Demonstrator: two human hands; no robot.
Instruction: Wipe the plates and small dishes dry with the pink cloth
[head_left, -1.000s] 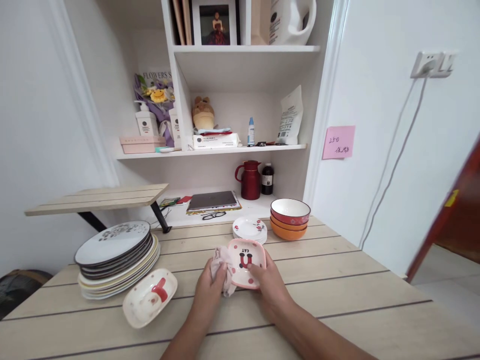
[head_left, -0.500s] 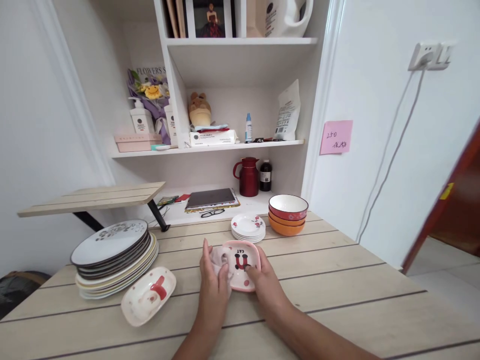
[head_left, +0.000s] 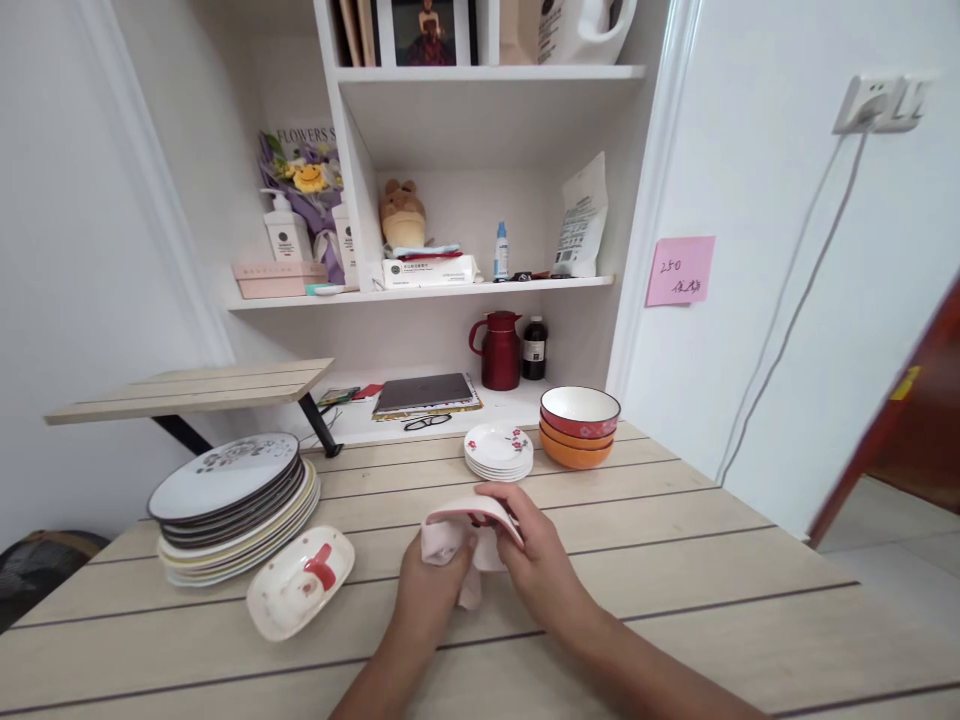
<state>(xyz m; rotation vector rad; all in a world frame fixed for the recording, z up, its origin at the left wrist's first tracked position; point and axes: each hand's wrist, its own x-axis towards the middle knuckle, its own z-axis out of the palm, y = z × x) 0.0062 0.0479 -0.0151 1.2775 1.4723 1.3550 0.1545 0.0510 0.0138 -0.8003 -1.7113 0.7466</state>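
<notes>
A small pink-rimmed dish [head_left: 465, 506] is tilted up on edge above the table. My right hand [head_left: 546, 562] grips its right side, fingers over the top rim. At the dish's left side, my left hand [head_left: 431, 592] is closed on a thin white cloth [head_left: 470, 590], which is pressed to the dish and hangs down below it. The dish's printed face is mostly hidden by the tilt. To the left of my hands, a second dish with a bear and red pattern [head_left: 300, 583] lies on the table.
A tall stack of plates [head_left: 232, 500] stands at the left, under a raised wooden shelf [head_left: 195, 388]. Behind my hands are small flowered plates [head_left: 499, 450] and stacked bowls [head_left: 577, 430]. Further back sit a laptop [head_left: 422, 392], glasses [head_left: 427, 423] and a red jug [head_left: 500, 350].
The dish has tipped from facing me to standing on edge. My right hand has shifted its grip up to the top rim, and my left hand has moved lower with the cloth.
</notes>
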